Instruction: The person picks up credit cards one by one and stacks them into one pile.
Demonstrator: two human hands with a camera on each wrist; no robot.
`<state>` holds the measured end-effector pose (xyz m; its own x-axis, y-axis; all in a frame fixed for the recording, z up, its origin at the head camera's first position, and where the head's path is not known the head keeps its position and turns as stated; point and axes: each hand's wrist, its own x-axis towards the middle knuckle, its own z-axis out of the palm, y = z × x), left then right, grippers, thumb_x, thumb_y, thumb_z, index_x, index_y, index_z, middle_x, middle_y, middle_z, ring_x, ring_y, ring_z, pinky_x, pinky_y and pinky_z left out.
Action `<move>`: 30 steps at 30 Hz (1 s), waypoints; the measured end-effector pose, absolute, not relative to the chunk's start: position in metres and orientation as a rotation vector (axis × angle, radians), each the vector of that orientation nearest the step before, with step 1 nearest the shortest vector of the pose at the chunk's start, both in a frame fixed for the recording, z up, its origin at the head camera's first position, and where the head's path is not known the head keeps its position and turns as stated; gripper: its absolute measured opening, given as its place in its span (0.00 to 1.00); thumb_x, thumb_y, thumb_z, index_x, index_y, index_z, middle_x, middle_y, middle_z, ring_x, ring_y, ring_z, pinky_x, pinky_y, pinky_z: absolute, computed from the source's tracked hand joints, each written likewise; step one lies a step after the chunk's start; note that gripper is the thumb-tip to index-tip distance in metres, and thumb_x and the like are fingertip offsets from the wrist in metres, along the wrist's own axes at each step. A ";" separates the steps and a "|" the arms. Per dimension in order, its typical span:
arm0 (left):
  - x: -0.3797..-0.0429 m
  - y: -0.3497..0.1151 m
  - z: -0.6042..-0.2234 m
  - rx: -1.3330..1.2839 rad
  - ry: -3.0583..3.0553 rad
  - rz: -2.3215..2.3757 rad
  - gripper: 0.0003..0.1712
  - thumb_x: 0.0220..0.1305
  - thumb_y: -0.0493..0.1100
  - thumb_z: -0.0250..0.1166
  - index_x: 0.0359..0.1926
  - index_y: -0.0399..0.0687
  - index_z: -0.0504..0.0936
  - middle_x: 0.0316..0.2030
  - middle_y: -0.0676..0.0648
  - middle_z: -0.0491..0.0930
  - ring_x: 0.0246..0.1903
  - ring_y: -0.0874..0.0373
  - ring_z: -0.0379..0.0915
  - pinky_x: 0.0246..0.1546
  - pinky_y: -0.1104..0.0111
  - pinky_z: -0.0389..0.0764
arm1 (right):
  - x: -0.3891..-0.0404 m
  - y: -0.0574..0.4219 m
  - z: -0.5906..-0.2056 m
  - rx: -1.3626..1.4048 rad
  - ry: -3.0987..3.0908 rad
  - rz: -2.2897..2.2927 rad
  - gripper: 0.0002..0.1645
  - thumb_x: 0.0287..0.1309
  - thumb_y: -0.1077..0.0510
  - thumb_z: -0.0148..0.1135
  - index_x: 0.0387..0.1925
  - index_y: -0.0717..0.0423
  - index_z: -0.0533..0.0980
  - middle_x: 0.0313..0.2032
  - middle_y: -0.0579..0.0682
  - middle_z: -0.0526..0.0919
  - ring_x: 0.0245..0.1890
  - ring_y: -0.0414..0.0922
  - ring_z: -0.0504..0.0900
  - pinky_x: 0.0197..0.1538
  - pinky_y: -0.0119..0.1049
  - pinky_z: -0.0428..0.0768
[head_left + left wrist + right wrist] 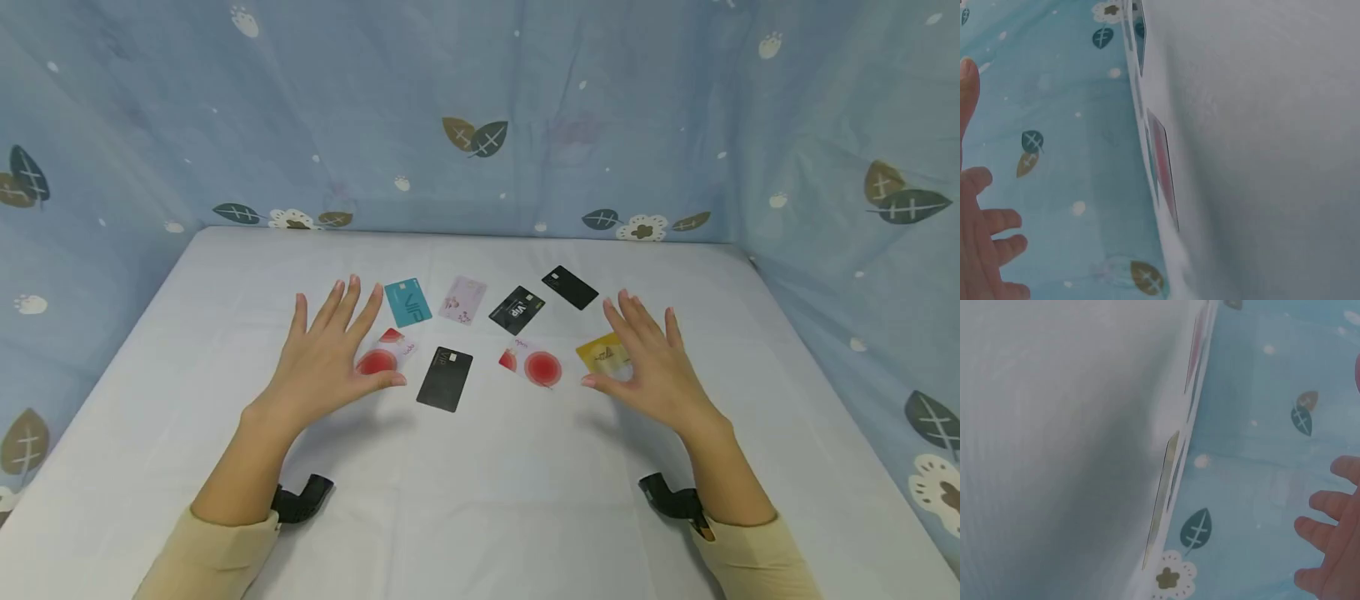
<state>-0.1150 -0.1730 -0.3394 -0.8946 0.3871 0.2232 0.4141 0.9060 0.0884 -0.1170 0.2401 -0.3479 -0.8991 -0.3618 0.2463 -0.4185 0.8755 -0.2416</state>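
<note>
My left hand point(318, 357) is spread with nothing in it, above a red-and-white card point(377, 360) that it partly hides. Fingers straight and thumb apart, my right hand point(658, 373) overlaps a gold card point(602, 354). Between the hands lie a dark grey VIP card point(445, 380) and a second red-and-white card point(542, 368). Farther back, a teal VIP card point(408, 302), a pale pink card point(462, 300), a black VIP card point(517, 310) and a plain black card point(570, 287) lie flat. Both wrist views show raised fingers well above the cards.
A white cloth covers the table point(480, 533). Blue curtains with leaf prints point(480, 75) enclose its back and both sides. Each wrist carries a black strapped device, the left device point(303, 498) and the right device point(670, 497), beside beige sleeves.
</note>
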 end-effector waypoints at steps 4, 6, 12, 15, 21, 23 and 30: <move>-0.120 -0.167 -0.338 -0.625 -2.882 -0.224 0.64 0.47 0.75 0.61 0.75 0.52 0.41 0.73 0.36 0.43 0.72 0.40 0.39 0.64 0.37 0.35 | -0.117 0.239 -0.349 0.620 -2.825 0.465 0.60 0.45 0.32 0.65 0.72 0.55 0.52 0.72 0.60 0.50 0.72 0.58 0.49 0.68 0.62 0.34; -0.122 -0.164 -0.338 -0.635 -2.893 -0.239 0.63 0.48 0.75 0.60 0.75 0.51 0.43 0.72 0.36 0.43 0.72 0.40 0.38 0.64 0.37 0.35 | -0.118 0.238 -0.350 0.627 -2.822 0.496 0.60 0.45 0.33 0.66 0.72 0.56 0.53 0.72 0.60 0.51 0.71 0.58 0.50 0.67 0.63 0.36; -0.129 -0.153 -0.337 -0.657 -2.916 -0.288 0.62 0.49 0.76 0.59 0.75 0.55 0.40 0.73 0.38 0.40 0.73 0.43 0.36 0.65 0.38 0.34 | -0.119 0.232 -0.353 0.640 -2.850 0.744 0.58 0.46 0.40 0.70 0.72 0.56 0.52 0.72 0.59 0.51 0.72 0.56 0.49 0.67 0.64 0.39; -0.131 -0.147 -0.337 -0.665 -2.913 -0.287 0.63 0.48 0.76 0.59 0.75 0.56 0.40 0.73 0.39 0.39 0.73 0.44 0.35 0.65 0.39 0.34 | -0.119 0.228 -0.355 0.641 -2.869 0.811 0.57 0.47 0.42 0.70 0.72 0.56 0.52 0.72 0.59 0.51 0.72 0.56 0.49 0.67 0.63 0.39; -0.133 -0.135 -0.338 -0.671 -2.940 -0.312 0.63 0.48 0.78 0.57 0.75 0.57 0.39 0.74 0.41 0.37 0.73 0.46 0.33 0.66 0.40 0.32 | -0.120 0.224 -0.357 0.636 -2.872 0.838 0.55 0.49 0.44 0.69 0.72 0.56 0.53 0.71 0.61 0.52 0.71 0.57 0.51 0.68 0.61 0.42; -0.134 -0.131 -0.338 -0.685 -2.941 -0.327 0.62 0.49 0.78 0.56 0.75 0.58 0.38 0.74 0.42 0.37 0.73 0.46 0.33 0.66 0.40 0.32 | -0.120 0.223 -0.357 0.633 -2.876 0.854 0.55 0.49 0.45 0.69 0.72 0.57 0.53 0.72 0.60 0.51 0.71 0.57 0.51 0.68 0.61 0.44; -0.137 -0.118 -0.337 -0.730 -2.941 -0.350 0.61 0.50 0.79 0.54 0.75 0.58 0.38 0.74 0.40 0.38 0.73 0.46 0.33 0.66 0.41 0.33 | -0.120 0.223 -0.359 0.615 -2.904 0.874 0.55 0.49 0.43 0.69 0.72 0.58 0.52 0.72 0.57 0.50 0.72 0.57 0.50 0.68 0.60 0.47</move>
<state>-0.1366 -0.1179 -0.3373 -0.8814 0.4503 0.1427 0.4713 0.8593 0.1989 -0.1204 0.2227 -0.3586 -0.9198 -0.3597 0.1569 -0.3865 0.7616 -0.5202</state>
